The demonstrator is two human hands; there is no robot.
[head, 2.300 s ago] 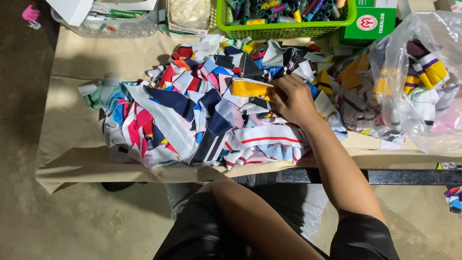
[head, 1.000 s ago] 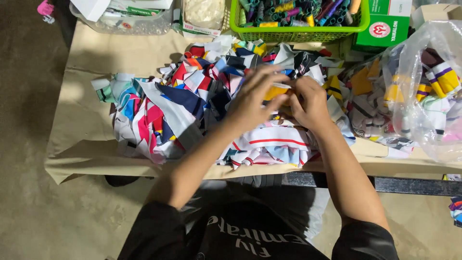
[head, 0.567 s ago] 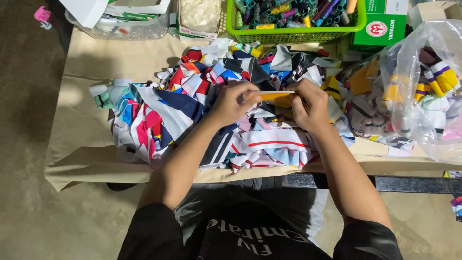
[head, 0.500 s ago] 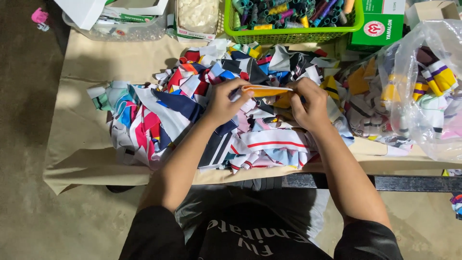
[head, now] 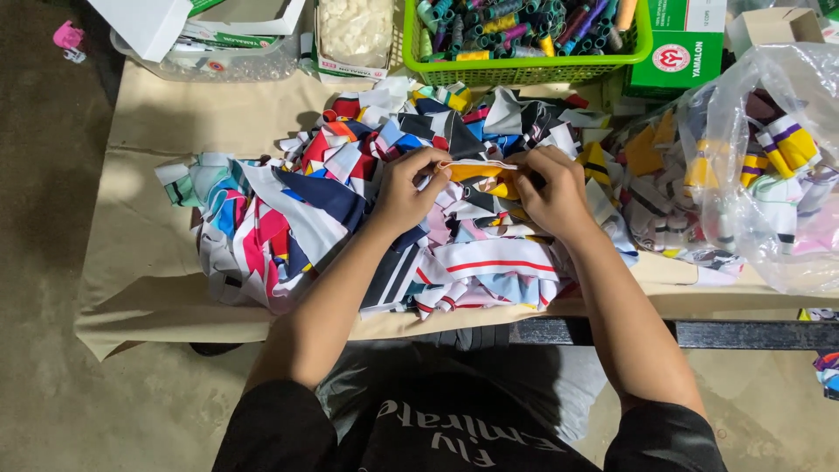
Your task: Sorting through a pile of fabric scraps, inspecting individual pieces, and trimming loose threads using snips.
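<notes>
A yellow and white fabric piece (head: 478, 170) is stretched between my two hands above a big heap of coloured fabric scraps (head: 350, 218). My left hand (head: 406, 188) pinches its left end with thumb and fingers. My right hand (head: 549, 188) grips its right end, fingers curled over the cloth. Both hands hover over the middle of the heap, on a table covered with tan paper (head: 131, 253).
A clear plastic bag of more scraps (head: 769, 166) lies at the right. At the back stand a green basket of thread spools (head: 524, 39), a green box (head: 677, 48), a clear bin with papers (head: 210, 44) and a tray of white bits (head: 354, 31).
My left hand came up from my lap to join the right on the yellow piece. Both hands now hold it spread out between them.
</notes>
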